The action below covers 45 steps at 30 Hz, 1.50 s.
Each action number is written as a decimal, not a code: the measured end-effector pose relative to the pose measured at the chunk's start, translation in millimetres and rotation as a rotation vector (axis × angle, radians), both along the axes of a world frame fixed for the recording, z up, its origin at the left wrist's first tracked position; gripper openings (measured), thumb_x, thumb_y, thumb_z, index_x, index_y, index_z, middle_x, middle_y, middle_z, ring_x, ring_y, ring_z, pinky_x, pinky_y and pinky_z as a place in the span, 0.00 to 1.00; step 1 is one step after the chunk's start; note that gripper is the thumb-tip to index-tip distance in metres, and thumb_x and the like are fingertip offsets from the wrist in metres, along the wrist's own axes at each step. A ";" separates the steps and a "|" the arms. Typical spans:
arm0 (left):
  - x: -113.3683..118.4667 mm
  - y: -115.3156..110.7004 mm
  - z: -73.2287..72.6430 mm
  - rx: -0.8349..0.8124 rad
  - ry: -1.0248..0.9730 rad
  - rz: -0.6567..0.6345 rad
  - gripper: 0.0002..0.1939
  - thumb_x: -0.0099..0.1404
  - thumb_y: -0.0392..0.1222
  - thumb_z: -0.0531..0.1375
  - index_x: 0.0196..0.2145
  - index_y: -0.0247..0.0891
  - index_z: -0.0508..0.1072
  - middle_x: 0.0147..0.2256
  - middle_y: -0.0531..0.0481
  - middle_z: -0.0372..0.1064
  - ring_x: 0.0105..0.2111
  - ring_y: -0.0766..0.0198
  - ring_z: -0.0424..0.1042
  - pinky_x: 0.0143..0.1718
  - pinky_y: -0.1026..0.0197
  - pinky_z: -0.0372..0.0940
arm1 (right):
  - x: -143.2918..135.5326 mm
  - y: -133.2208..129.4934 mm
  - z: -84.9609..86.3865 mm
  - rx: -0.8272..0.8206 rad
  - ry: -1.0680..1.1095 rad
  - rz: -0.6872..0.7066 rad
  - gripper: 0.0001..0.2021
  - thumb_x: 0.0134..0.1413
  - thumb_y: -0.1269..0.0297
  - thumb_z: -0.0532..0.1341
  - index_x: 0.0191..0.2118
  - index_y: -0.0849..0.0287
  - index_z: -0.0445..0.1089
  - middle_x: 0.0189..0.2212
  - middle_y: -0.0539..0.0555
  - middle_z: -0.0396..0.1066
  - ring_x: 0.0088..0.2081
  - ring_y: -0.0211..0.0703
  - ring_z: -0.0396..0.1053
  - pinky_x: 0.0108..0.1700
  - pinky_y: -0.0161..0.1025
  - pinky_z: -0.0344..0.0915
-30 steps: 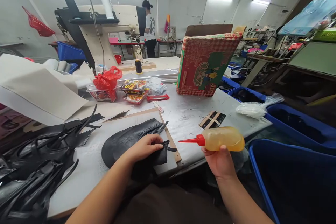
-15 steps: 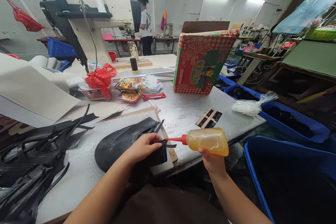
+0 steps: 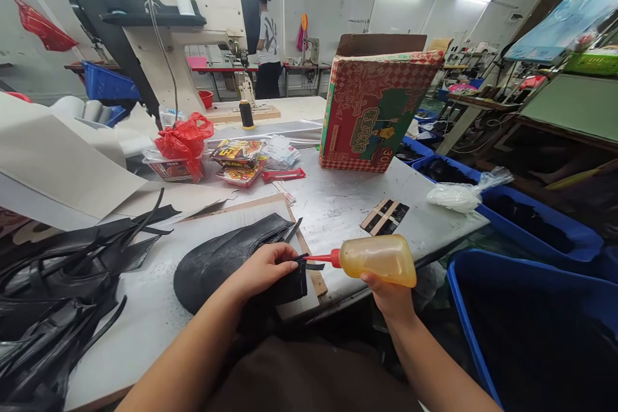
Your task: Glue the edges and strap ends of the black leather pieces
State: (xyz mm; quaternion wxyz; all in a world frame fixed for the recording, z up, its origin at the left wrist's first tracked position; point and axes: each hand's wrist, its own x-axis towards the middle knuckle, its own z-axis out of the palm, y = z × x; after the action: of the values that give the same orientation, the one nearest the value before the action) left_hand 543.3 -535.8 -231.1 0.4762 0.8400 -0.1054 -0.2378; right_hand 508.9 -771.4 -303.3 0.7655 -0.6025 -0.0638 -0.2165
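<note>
A black leather shoe upper [image 3: 212, 264] lies on a board [image 3: 313, 277] at the table's front edge. My left hand [image 3: 270, 267] pinches the upper's right end near a thin black strap. In my right hand [image 3: 389, 293] is a clear squeeze bottle [image 3: 379, 259] of amber liquid, held on its side. Its long red nozzle [image 3: 321, 258] points left, with the tip at the black piece by my left fingertips. Whether liquid is coming out cannot be made out.
Black leather pieces [image 3: 62, 283] are heaped at left. A red carton [image 3: 369, 109], food packs [image 3: 239, 161] and a striped block [image 3: 385, 217] stand or lie beyond. Blue bins [image 3: 463, 328] are at right. A sewing machine [image 3: 193, 19] and a person [image 3: 269, 45] are behind.
My right hand and the bottle have moved slightly left, bringing the nozzle tip closer to my left fingertips. My left hand keeps its pinch on the upper.
</note>
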 end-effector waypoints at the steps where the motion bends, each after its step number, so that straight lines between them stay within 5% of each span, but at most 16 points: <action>1: 0.0 0.1 0.2 0.005 -0.003 0.001 0.15 0.50 0.49 0.55 0.32 0.37 0.71 0.30 0.51 0.68 0.32 0.60 0.65 0.34 0.60 0.59 | -0.9 0.6 -0.1 0.011 0.009 0.006 0.21 0.37 0.54 0.72 0.40 0.52 0.71 0.33 0.52 0.75 0.35 0.51 0.73 0.36 0.45 0.74; 18: 0.1 5.7 -5.7 -0.185 0.103 0.048 0.14 0.50 0.49 0.60 0.30 0.37 0.69 0.28 0.53 0.67 0.30 0.63 0.66 0.35 0.60 0.61 | -3.8 -10.2 -13.4 -0.037 0.011 0.168 0.20 0.40 0.51 0.70 0.39 0.54 0.71 0.34 0.54 0.75 0.37 0.53 0.73 0.37 0.48 0.74; 25: 1.1 5.8 -3.6 -0.139 0.046 0.037 0.14 0.50 0.50 0.59 0.30 0.37 0.70 0.29 0.52 0.69 0.31 0.62 0.67 0.36 0.60 0.62 | -8.0 -16.4 -19.5 -0.070 0.049 0.243 0.21 0.36 0.50 0.71 0.38 0.52 0.72 0.32 0.54 0.75 0.34 0.53 0.73 0.35 0.48 0.74; 31: 5.4 26.4 11.2 0.085 -0.070 -0.105 0.12 0.53 0.47 0.58 0.33 0.39 0.75 0.34 0.50 0.73 0.37 0.57 0.70 0.41 0.60 0.62 | 20.1 -18.0 -6.2 0.160 0.080 0.168 0.24 0.33 0.42 0.69 0.38 0.49 0.70 0.30 0.51 0.73 0.30 0.51 0.72 0.25 0.45 0.71; 36: 40.6 32.6 9.4 0.482 -0.242 0.139 0.15 0.58 0.46 0.54 0.39 0.38 0.74 0.42 0.46 0.72 0.42 0.55 0.69 0.43 0.59 0.62 | 68.4 -6.5 14.9 0.298 0.165 0.252 0.29 0.24 0.48 0.73 0.37 0.51 0.68 0.31 0.50 0.71 0.27 0.44 0.69 0.19 0.34 0.64; 39: 59.3 25.2 -0.8 0.692 -0.293 0.244 0.19 0.58 0.46 0.56 0.45 0.36 0.71 0.49 0.39 0.67 0.50 0.48 0.64 0.48 0.53 0.59 | 96.2 7.7 21.6 0.259 0.184 0.280 0.29 0.24 0.49 0.73 0.37 0.53 0.68 0.31 0.50 0.71 0.27 0.43 0.69 0.20 0.34 0.64; 45: 66.5 21.1 -19.4 0.783 -0.290 0.279 0.22 0.57 0.48 0.59 0.49 0.40 0.68 0.50 0.40 0.64 0.53 0.46 0.59 0.49 0.47 0.56 | 144.5 36.9 21.2 0.083 0.199 0.322 0.27 0.23 0.50 0.73 0.33 0.58 0.68 0.28 0.53 0.71 0.29 0.47 0.70 0.21 0.36 0.66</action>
State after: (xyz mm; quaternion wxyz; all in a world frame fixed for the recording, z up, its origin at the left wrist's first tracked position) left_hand 609.9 -514.7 -250.5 0.1297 0.9880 0.0414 -0.0726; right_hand 653.4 -734.4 -282.1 0.8170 -0.5709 -0.0746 -0.0330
